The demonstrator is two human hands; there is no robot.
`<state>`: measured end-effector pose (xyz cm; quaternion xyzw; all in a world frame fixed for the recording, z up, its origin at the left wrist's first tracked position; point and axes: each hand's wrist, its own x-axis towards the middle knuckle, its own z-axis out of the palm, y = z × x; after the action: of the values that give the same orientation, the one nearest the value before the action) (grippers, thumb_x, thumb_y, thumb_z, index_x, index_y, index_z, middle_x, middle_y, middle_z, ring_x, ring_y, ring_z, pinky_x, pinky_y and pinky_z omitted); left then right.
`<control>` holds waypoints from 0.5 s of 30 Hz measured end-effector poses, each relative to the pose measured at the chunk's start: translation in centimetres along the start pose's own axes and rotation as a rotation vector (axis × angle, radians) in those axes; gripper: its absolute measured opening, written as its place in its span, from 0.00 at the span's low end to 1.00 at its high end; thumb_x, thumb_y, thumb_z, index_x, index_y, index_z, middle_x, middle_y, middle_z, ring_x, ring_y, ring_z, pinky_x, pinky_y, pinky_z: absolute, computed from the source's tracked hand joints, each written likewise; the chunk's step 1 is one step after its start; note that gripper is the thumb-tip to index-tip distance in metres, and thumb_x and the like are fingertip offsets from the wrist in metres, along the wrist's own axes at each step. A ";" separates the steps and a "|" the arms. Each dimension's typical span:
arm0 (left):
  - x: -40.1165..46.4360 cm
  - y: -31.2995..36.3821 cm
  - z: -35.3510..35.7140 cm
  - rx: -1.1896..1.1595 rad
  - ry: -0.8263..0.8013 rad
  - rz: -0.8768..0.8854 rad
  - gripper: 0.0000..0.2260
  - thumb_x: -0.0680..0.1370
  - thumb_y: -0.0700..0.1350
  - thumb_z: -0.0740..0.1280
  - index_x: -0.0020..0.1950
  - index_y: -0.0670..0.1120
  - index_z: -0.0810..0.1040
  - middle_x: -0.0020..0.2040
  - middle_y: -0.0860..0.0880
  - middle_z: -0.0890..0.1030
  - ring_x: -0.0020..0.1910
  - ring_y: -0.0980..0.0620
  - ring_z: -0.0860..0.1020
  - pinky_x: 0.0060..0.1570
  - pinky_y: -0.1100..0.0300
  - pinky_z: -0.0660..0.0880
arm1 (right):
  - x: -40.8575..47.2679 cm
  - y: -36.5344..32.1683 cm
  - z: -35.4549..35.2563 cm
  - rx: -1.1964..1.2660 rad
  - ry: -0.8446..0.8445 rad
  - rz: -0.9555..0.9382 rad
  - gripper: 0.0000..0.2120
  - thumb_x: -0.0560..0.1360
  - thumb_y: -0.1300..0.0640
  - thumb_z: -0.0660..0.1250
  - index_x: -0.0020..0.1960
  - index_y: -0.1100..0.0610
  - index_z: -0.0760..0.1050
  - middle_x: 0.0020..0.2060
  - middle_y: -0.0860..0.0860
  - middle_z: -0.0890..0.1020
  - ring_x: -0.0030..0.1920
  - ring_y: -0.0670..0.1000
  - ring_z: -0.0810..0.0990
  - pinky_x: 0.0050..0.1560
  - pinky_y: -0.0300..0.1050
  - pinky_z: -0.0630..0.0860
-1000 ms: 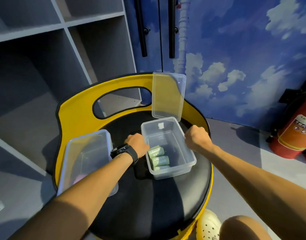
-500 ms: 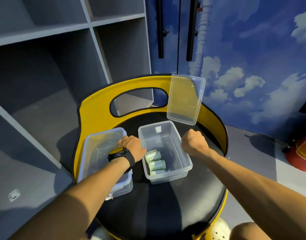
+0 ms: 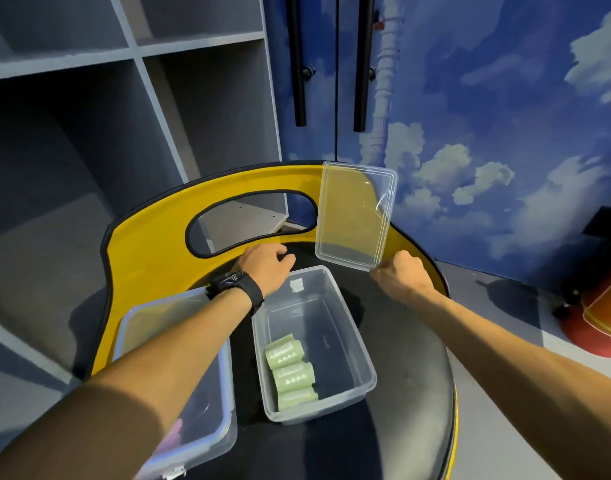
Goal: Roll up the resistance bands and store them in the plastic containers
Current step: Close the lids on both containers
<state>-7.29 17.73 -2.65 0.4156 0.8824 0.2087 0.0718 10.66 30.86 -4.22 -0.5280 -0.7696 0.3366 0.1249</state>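
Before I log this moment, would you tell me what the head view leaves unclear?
- Contents of the lidded container: the left forearm crosses it; only a pink blur shows through the wall.
- Right hand: seen from the back, at the loose lid's corner; the curled fingers hide whether it pinches the lid.
- Third green band roll in the open container: partly behind the near wall.
- Fire extinguisher: cut off by the right edge.

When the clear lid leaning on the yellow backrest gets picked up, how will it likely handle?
The clear lid looks thin and see-through, so probably light and slightly flexible. It stands nearly upright against the yellow backrest, so a nudge may tip it. Its glossy plastic could be slippery where the right hand reaches its lower corner.
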 end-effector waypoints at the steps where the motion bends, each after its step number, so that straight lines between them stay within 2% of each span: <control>1: 0.9 0.5 0.1 -0.032 -0.006 0.008 0.12 0.80 0.51 0.62 0.53 0.46 0.82 0.52 0.44 0.83 0.52 0.44 0.79 0.51 0.52 0.76 | 1.0 0.1 0.0 0.011 0.019 -0.001 0.12 0.77 0.58 0.66 0.55 0.66 0.78 0.50 0.60 0.82 0.47 0.59 0.80 0.44 0.48 0.75; 4: 3.5 1.4 1.1 -0.101 -0.038 0.030 0.10 0.81 0.50 0.61 0.46 0.48 0.80 0.48 0.42 0.84 0.49 0.43 0.80 0.49 0.53 0.76 | 3.5 0.4 0.2 0.019 0.055 -0.010 0.12 0.78 0.57 0.66 0.52 0.67 0.79 0.44 0.58 0.80 0.42 0.58 0.77 0.42 0.45 0.71; 8: 7.5 1.7 3.3 -0.172 -0.090 0.026 0.08 0.80 0.50 0.62 0.53 0.51 0.79 0.51 0.45 0.81 0.51 0.47 0.77 0.54 0.56 0.73 | 6.2 0.2 0.4 0.003 0.150 -0.024 0.10 0.78 0.58 0.63 0.44 0.65 0.75 0.39 0.57 0.75 0.35 0.57 0.70 0.39 0.42 0.66; 9: 8.4 1.7 3.8 -0.189 -0.098 0.022 0.06 0.80 0.50 0.62 0.49 0.53 0.79 0.50 0.46 0.79 0.50 0.47 0.76 0.53 0.58 0.71 | 6.9 0.1 0.4 -0.003 0.177 -0.025 0.09 0.77 0.59 0.63 0.42 0.64 0.73 0.38 0.57 0.74 0.33 0.56 0.69 0.36 0.42 0.65; 11: 9.8 1.9 4.6 -0.202 -0.093 0.026 0.12 0.80 0.50 0.62 0.36 0.55 0.69 0.46 0.47 0.74 0.46 0.48 0.71 0.47 0.59 0.65 | 7.9 0.2 0.4 -0.008 0.226 -0.035 0.10 0.76 0.59 0.62 0.40 0.65 0.73 0.37 0.58 0.75 0.32 0.57 0.68 0.35 0.43 0.66; 12: 10.4 2.1 5.0 -0.201 -0.095 0.030 0.14 0.80 0.49 0.62 0.34 0.54 0.68 0.45 0.48 0.74 0.46 0.48 0.71 0.46 0.59 0.64 | 8.4 0.3 0.4 -0.008 0.250 -0.046 0.10 0.75 0.59 0.62 0.40 0.65 0.74 0.36 0.58 0.76 0.33 0.58 0.69 0.36 0.44 0.66; 13: 11.0 2.2 5.4 -0.214 -0.098 0.031 0.11 0.80 0.49 0.62 0.37 0.52 0.72 0.45 0.47 0.76 0.46 0.46 0.73 0.45 0.59 0.64 | 8.7 0.3 0.4 -0.008 0.270 -0.054 0.11 0.75 0.59 0.63 0.40 0.66 0.76 0.36 0.59 0.77 0.33 0.59 0.70 0.37 0.45 0.67; 15: 11.9 2.6 6.0 -0.234 -0.111 0.041 0.10 0.80 0.49 0.62 0.51 0.46 0.80 0.48 0.46 0.82 0.52 0.45 0.78 0.46 0.60 0.67 | 9.3 0.4 0.4 -0.015 0.302 -0.083 0.11 0.75 0.59 0.64 0.43 0.66 0.80 0.38 0.60 0.81 0.37 0.61 0.75 0.38 0.48 0.72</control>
<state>-11.30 30.17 -6.42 0.4332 0.8379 0.2884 0.1646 6.90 39.15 -6.27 -0.5414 -0.7657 0.2420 0.2490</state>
